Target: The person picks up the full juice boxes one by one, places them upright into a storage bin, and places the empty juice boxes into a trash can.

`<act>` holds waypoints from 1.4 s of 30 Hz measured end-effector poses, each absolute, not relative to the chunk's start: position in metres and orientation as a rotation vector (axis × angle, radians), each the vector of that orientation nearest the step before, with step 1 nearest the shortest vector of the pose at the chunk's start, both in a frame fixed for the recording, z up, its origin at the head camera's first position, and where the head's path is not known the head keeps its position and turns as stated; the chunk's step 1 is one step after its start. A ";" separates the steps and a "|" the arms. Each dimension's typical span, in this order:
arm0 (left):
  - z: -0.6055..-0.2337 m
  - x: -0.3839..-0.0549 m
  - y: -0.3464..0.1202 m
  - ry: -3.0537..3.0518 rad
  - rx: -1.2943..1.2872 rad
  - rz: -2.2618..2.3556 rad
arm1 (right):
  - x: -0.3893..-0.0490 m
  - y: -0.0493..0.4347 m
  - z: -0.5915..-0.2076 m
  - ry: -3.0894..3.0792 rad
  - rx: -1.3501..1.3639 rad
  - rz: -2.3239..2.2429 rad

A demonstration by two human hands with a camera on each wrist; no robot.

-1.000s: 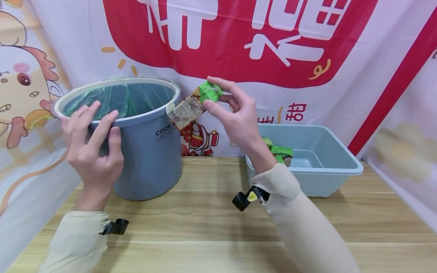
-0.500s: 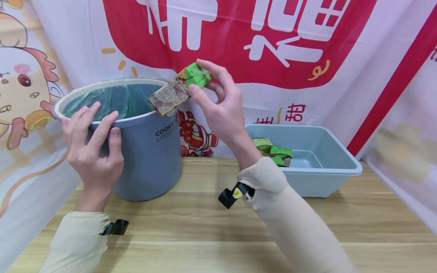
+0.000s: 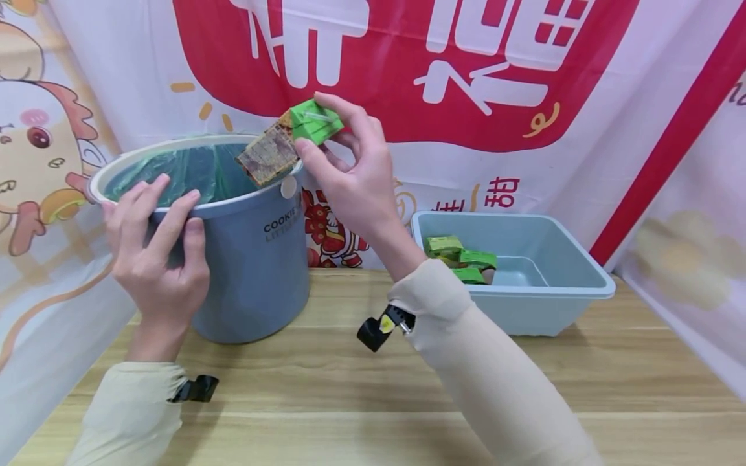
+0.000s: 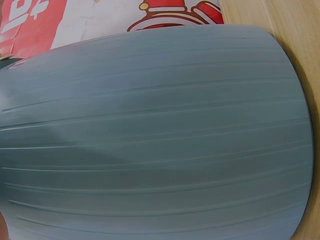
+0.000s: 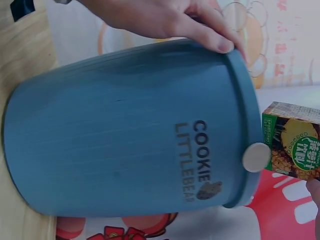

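My right hand (image 3: 355, 171) pinches a juice box (image 3: 269, 155) by its bright green end, with thumb and fingers on opposite sides. The carton tilts down to the left, its lower end overlapping the right rim of a blue-grey trash bin (image 3: 250, 272) in the head view. In the right wrist view the juice box (image 5: 292, 142) shows a pineapple picture, beside the bin's round white button (image 5: 256, 157). My left hand (image 3: 160, 259) grips the bin's near left rim, fingers reaching over it and thumb outside. Green plastic liner (image 3: 198, 171) covers the bin's inside. The left wrist view is mostly bin wall (image 4: 160, 130).
On the right of the wooden table (image 3: 326, 388) stands a light blue rectangular tub (image 3: 559, 259). Several green cartons (image 3: 478, 259) lie in its left end. A printed red and white cloth (image 3: 373, 116) hangs close behind the bin and tub.
My right hand has carried the juice box left and up, from beside the bin to over its right rim. More cartons in the tub are uncovered. My left hand stays put.
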State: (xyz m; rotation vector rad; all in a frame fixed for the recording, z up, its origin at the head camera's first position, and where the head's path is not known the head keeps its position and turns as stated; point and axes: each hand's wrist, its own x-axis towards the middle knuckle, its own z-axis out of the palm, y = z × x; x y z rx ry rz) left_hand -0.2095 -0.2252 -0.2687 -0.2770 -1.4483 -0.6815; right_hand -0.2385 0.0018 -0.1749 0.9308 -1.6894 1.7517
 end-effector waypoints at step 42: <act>-0.270 -0.211 -0.220 -1.416 -0.277 -0.691 | -0.256 -0.061 -0.162 -2.611 0.867 0.978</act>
